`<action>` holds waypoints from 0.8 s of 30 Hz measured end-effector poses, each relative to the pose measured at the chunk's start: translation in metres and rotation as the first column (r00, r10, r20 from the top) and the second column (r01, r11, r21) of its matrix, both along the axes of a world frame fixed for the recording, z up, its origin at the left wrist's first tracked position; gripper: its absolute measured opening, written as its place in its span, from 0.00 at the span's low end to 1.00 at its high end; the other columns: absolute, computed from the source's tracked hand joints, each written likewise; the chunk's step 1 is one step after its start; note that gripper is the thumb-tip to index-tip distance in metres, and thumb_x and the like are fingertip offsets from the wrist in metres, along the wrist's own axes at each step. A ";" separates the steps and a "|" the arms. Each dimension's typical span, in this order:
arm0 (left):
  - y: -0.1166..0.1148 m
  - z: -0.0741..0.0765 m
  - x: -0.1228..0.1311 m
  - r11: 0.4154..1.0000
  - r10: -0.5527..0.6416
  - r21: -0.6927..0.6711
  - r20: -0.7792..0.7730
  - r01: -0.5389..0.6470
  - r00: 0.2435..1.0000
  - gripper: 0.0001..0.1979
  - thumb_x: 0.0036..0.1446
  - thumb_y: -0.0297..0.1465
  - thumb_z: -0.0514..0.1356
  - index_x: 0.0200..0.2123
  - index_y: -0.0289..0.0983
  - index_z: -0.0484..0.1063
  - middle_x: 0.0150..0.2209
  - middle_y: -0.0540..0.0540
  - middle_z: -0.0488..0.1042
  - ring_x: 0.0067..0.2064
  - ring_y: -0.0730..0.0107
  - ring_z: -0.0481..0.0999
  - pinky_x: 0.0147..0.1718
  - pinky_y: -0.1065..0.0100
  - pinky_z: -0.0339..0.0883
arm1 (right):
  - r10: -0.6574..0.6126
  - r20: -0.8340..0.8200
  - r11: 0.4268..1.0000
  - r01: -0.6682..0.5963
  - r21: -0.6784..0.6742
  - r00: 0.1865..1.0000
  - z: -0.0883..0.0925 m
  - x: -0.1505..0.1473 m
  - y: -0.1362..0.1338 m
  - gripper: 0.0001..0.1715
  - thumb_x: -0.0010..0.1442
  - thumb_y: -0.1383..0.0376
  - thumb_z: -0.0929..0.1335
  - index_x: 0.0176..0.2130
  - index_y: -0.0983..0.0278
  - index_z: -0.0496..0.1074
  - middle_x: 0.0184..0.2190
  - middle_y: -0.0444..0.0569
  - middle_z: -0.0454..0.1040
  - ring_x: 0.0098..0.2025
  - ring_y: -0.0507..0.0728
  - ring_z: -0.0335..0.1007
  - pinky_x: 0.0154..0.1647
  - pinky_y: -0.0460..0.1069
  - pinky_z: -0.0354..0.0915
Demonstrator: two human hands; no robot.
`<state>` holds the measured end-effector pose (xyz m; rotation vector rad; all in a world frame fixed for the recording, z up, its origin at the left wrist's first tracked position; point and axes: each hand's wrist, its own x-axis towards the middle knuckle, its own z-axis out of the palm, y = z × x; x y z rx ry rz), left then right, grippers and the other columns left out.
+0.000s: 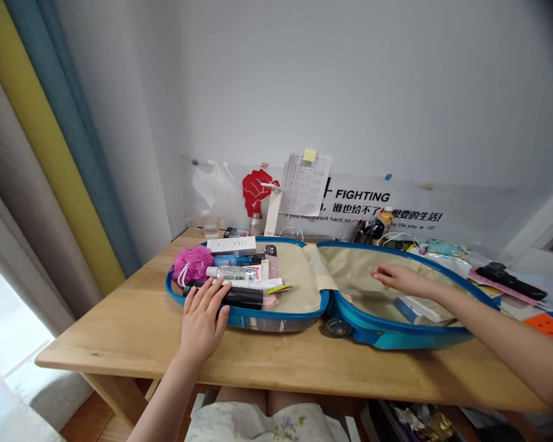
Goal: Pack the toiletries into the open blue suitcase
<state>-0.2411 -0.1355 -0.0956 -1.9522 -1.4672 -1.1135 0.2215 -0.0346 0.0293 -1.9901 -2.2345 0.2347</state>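
Blue suitcase [387, 336] lies open, left hand [203, 320] resting on a black cylinder [245, 298].

Light wood counter [120, 331], open blue hard-shell suitcase [387, 334] lying flat across the middle, wheel near front edge. Along the wall behind: clear plastic cup [211, 227], metal bottle [255, 225], yellow-capped bottle [384, 224], white cables [396, 239]. Right end: black case [510, 280] on pink folder [502, 291], orange card [549, 326].

Wooden table [120, 331] held a plastic cup [211, 227]; behind, a printed sheet [304, 187] with yellow sticky note [309, 156] hung over a FIGHTING wall poster [362, 196]; yellow-and-teal curtains [50, 153] at left.
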 end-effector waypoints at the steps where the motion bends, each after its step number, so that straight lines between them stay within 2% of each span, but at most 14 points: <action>1: 0.000 0.000 0.000 1.000 -0.002 -0.001 0.004 0.002 1.000 0.21 0.64 0.34 0.48 0.59 0.42 0.66 0.59 0.44 0.69 0.62 0.58 0.64 0.62 0.56 0.46 | 0.002 -0.095 1.000 -0.001 0.010 0.996 0.007 -0.008 0.004 0.15 0.57 0.53 0.65 0.28 0.60 0.63 0.23 0.44 0.69 0.25 0.52 0.66 0.29 0.46 0.63; 4: 0.000 0.000 0.000 1.000 -0.007 0.002 0.010 0.007 1.000 0.21 0.64 0.34 0.49 0.59 0.42 0.66 0.59 0.43 0.69 0.62 0.57 0.64 0.62 0.55 0.46 | 0.015 -0.421 0.997 -0.047 -0.066 0.907 0.024 -0.050 0.017 0.23 0.54 0.46 0.67 0.28 0.61 0.60 0.21 0.39 0.64 0.18 0.46 0.52 0.19 0.44 0.53; 7: 0.000 0.000 -0.001 1.000 -0.004 0.001 0.007 0.004 1.000 0.21 0.64 0.34 0.49 0.59 0.42 0.66 0.59 0.43 0.69 0.62 0.58 0.64 0.62 0.56 0.46 | -0.008 -0.641 0.956 -0.182 -0.229 0.768 0.027 -0.108 0.034 0.25 0.50 0.48 0.72 0.27 0.62 0.59 0.19 0.36 0.60 0.16 0.42 0.44 0.16 0.42 0.42; 10: 0.000 0.001 -0.001 1.000 0.000 -0.001 -0.010 0.000 1.000 0.21 0.65 0.33 0.48 0.59 0.41 0.66 0.59 0.43 0.69 0.62 0.59 0.64 0.62 0.56 0.46 | -0.081 -0.800 0.889 -0.320 -0.328 0.595 0.020 -0.162 0.054 0.23 0.49 0.55 0.75 0.27 0.63 0.59 0.20 0.35 0.59 0.17 0.41 0.44 0.16 0.40 0.44; 12: -0.001 0.001 -0.001 1.000 0.005 -0.008 -0.021 -0.005 1.000 0.21 0.65 0.33 0.48 0.59 0.41 0.65 0.59 0.43 0.69 0.62 0.59 0.63 0.62 0.56 0.46 | -0.104 -0.841 0.865 -0.369 -0.340 0.531 0.013 -0.189 0.067 0.20 0.50 0.60 0.75 0.28 0.63 0.61 0.21 0.36 0.61 0.18 0.41 0.49 0.18 0.39 0.50; 16: -0.002 0.002 0.000 1.000 0.018 -0.003 -0.045 -0.018 0.999 0.21 0.64 0.33 0.49 0.59 0.41 0.66 0.60 0.43 0.69 0.62 0.59 0.63 0.62 0.57 0.46 | -0.115 -0.847 0.834 -0.413 -0.366 0.519 -0.001 -0.215 0.088 0.15 0.50 0.67 0.75 0.28 0.65 0.64 0.22 0.37 0.65 0.21 0.43 0.57 0.24 0.40 0.60; 20: -0.001 0.002 -0.001 1.000 0.027 -0.002 -0.060 -0.027 0.998 0.22 0.64 0.33 0.48 0.60 0.41 0.65 0.59 0.43 0.69 0.62 0.60 0.64 0.63 0.57 0.45 | -0.143 -0.846 0.823 -0.413 -0.390 0.513 -0.016 -0.215 0.098 0.13 0.51 0.73 0.73 0.28 0.65 0.64 0.20 0.37 0.66 0.23 0.44 0.63 0.30 0.41 0.66; 24: 0.000 0.000 -0.002 1.000 0.019 0.011 -0.060 -0.019 0.998 0.21 0.64 0.33 0.49 0.59 0.41 0.65 0.59 0.44 0.69 0.62 0.60 0.64 0.63 0.58 0.45 | -0.162 -0.843 0.836 -0.382 -0.393 0.514 -0.027 -0.211 0.099 0.16 0.50 0.74 0.73 0.26 0.64 0.61 0.26 0.42 0.73 0.25 0.45 0.67 0.31 0.42 0.68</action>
